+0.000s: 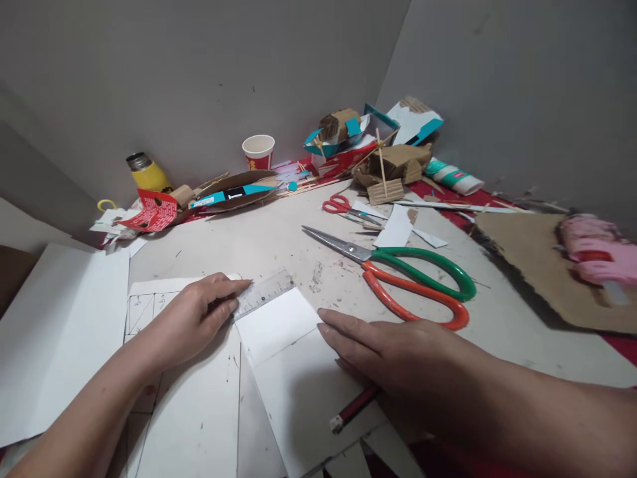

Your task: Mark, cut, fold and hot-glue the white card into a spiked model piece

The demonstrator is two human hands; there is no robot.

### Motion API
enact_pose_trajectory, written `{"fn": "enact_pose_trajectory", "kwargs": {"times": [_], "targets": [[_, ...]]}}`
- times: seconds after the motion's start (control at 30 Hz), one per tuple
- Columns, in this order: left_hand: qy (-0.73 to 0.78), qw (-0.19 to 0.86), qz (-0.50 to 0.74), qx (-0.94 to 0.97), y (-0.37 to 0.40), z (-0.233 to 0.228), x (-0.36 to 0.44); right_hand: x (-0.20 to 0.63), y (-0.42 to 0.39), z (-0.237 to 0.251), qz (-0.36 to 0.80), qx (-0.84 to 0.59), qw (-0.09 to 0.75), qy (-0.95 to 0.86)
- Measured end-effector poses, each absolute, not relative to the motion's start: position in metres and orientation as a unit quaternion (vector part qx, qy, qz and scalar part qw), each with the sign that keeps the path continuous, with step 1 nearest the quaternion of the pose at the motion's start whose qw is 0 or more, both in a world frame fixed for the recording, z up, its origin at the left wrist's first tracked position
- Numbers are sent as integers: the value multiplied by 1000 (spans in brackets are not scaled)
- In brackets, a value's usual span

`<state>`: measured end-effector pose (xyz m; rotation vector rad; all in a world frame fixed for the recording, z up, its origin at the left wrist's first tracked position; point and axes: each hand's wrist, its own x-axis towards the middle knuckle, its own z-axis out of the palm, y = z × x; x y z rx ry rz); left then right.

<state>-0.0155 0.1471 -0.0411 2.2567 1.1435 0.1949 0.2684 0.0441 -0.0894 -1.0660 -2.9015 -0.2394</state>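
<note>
My left hand (206, 309) pinches the left end of a clear plastic ruler (266, 293). The ruler lies along the top edge of a white card (298, 385), which has a pencil line drawn across it. My right hand (378, 345) rests on the card's right edge with its index and middle fingers stretched out. A dark red pencil (355, 406) with a worn eraser end sticks out from beneath that palm, its other end hidden; the curled fingers appear to hold it. Under my left forearm lies a white sheet (199, 411) with ruled lines.
Large scissors (358, 252) with green and orange handles lie beyond my right hand, near small red scissors (336, 204). Cardboard scraps (393, 166), a paper cup (259, 151) and a yellow bottle (149, 174) line the wall. A pink glue gun (602, 255) rests on cardboard at right.
</note>
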Motion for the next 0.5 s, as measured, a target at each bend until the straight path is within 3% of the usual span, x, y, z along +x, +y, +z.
{"fn": "enact_pose_trajectory", "kwargs": {"times": [0.2, 0.5], "targets": [[421, 281, 76, 859, 147, -41, -16, 267, 47, -84, -44, -382, 10, -923], [429, 270, 87, 858, 148, -48, -18, 268, 47, -75, -1, -399, 64, -915]]}}
